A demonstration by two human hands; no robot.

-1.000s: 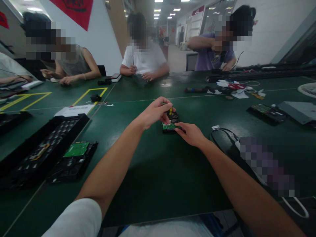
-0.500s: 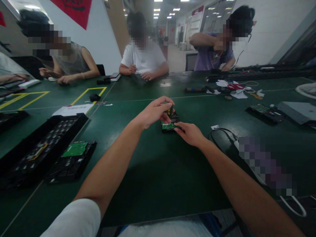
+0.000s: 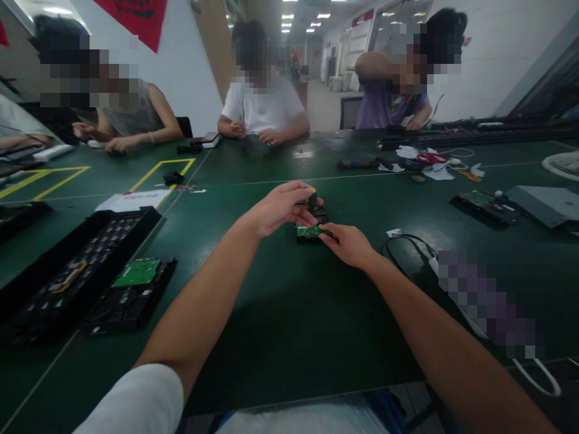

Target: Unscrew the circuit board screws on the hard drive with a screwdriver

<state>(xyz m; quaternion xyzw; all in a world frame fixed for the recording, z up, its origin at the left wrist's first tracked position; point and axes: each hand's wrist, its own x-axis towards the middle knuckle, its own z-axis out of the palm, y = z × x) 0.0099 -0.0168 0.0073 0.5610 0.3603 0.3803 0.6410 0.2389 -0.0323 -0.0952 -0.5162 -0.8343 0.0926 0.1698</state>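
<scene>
At seven o'clock we wear a pale white short sleeve (image 3: pixel 140 398), plain and loose, its rounded hem ending near the elbow. Below it, our left forearm (image 3: pixel 208 295) is bare down to the left hand (image 3: pixel 278 208), likewise bare. Toward four o'clock our right forearm (image 3: pixel 420 325) shows uncovered, running to a bare right hand (image 3: pixel 350 244). At six o'clock we see our whitish shirt front (image 3: pixel 307 419), softly creased, with dark blue fabric (image 3: pixel 384 410) beside it, perhaps trousers; we cannot tell.
</scene>
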